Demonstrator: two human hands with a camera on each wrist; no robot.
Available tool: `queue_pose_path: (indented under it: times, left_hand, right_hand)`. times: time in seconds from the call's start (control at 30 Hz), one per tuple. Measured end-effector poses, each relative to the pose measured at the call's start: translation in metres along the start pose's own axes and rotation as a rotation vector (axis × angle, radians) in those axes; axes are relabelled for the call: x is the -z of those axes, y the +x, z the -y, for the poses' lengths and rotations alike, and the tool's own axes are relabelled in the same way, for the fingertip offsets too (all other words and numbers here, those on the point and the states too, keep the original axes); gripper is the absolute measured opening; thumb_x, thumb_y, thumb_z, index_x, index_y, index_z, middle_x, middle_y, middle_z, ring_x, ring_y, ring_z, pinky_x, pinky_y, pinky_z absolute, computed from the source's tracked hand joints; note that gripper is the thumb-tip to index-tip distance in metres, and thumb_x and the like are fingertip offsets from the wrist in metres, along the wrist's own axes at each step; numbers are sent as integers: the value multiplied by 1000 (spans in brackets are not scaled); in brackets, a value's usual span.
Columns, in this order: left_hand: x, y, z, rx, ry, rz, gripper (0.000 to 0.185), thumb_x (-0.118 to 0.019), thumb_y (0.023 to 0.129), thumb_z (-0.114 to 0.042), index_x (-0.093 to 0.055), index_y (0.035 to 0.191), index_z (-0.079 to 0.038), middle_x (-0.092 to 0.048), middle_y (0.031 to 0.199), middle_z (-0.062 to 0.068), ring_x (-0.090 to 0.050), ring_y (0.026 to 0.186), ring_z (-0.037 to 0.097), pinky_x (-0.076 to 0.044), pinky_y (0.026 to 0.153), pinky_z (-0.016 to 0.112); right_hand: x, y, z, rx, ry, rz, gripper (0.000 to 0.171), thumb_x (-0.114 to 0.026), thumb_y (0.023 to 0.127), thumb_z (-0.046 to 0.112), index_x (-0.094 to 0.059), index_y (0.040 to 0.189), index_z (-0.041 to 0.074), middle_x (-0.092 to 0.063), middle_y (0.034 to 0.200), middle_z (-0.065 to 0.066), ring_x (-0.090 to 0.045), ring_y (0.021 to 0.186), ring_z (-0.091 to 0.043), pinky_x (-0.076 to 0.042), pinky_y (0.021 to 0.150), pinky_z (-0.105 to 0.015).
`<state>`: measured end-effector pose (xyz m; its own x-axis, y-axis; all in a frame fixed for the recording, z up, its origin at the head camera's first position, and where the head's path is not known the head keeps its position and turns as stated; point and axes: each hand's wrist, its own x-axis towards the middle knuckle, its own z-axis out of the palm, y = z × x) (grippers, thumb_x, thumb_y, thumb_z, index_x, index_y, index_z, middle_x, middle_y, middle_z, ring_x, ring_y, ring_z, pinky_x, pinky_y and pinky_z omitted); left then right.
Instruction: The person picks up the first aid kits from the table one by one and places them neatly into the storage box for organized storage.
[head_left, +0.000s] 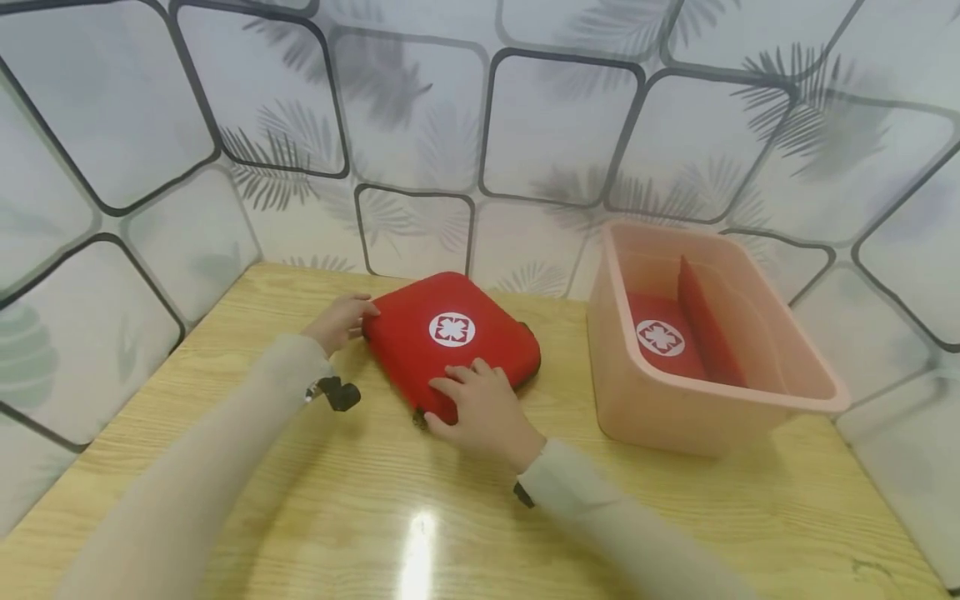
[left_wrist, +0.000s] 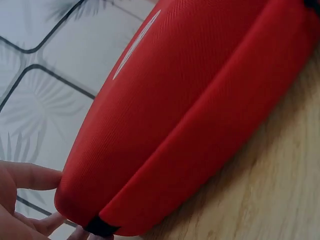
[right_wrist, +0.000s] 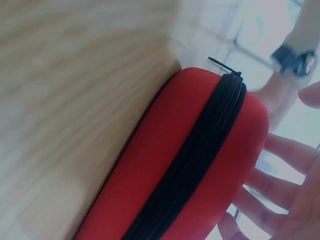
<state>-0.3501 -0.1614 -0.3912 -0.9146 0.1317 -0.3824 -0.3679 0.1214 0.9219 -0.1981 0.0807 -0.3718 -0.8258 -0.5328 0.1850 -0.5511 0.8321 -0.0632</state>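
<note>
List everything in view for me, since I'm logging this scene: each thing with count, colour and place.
first-aid case on the table: one, red with a white cross emblem and a black zipper, lying flat near the middle of the table.
bin: one, pink, on the table to the right of that case, split by a divider.
first-aid case in the bin: one, red with a white cross emblem, in the bin's left compartment.
table: one, light wood grain.
wall panels: white with black outlines and grey leaf prints, around the table.
left hand: fingers touching the table case's left edge.
right hand: resting on that case's near corner.
</note>
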Motion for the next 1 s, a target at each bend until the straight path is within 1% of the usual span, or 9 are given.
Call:
queue_pose_path:
  times: [0.13,0.23,0.37,0.47,0.57,0.67,0.77,0.9,1.0]
  left_hand:
    - [13,12,7,-22,-20,-1,75,-57,88,-11,-15,151,-9,-18,155,17,-26,140,33,-33,110,37]
    - [6,-6,-1,18,22,-24,66,-48,96,-18,-12,150,-5,-15,156,17,-25,140,34,-31,113,41]
    - [3,-25,-5,72,36,-2,59,-42,99,-31,-25,145,3,-37,146,20,-54,117,24,-36,110,39]
    - [1,-36,-5,133,-22,36,55,-40,98,-36,-34,137,2,-56,117,16,-58,86,12,-44,98,33]
    - [-5,-47,-2,226,-87,69,51,-43,95,-39,-32,130,-3,-50,101,4,-53,80,12,-44,82,29]
    - [-10,-56,4,314,-126,116,67,-52,91,-40,-22,136,-2,-43,113,9,-51,90,19,-46,83,33]
    - [-12,-63,9,346,-139,153,78,-57,89,-36,-11,142,-2,-35,122,12,-50,95,21,-48,87,36]
    - [-10,-61,15,382,-208,156,55,-55,90,-29,-24,128,-3,-36,113,8,-52,87,17,-49,83,33]
    - [-6,-56,19,402,-257,135,45,-56,90,-26,-28,119,-7,-37,108,5,-52,82,15,-49,78,30]
  right_hand:
    - [1,3,20,73,15,-1,43,-59,85,46,-63,121,23,-61,128,-3,-55,102,-21,-45,80,-34]
    - [0,5,30,109,28,-12,42,-59,85,46,-63,121,24,-61,129,-2,-54,97,-17,-42,74,-28]
    - [1,7,37,106,177,28,43,-58,86,43,-60,124,23,-60,130,3,-53,98,-15,-42,81,-28]
    - [9,11,28,12,395,65,46,-58,88,39,-55,130,19,-58,131,4,-54,111,-16,-43,97,-33]
    - [16,20,3,-142,548,1,49,-60,88,33,-51,132,12,-57,131,-2,-51,122,-19,-41,105,-38]
    - [17,31,-30,-291,581,-65,53,-61,87,32,-48,133,7,-54,133,-8,-50,124,-24,-40,106,-41]
    - [13,40,-57,-394,599,-18,55,-59,89,34,-45,133,5,-52,135,-14,-50,125,-28,-41,104,-44]
    - [4,47,-78,-447,653,106,59,-55,92,37,-40,137,2,-49,138,-19,-48,127,-31,-41,104,-46]
    - [0,49,-84,-482,683,135,62,-53,92,38,-38,138,-1,-48,139,-20,-47,127,-32,-41,105,-45]
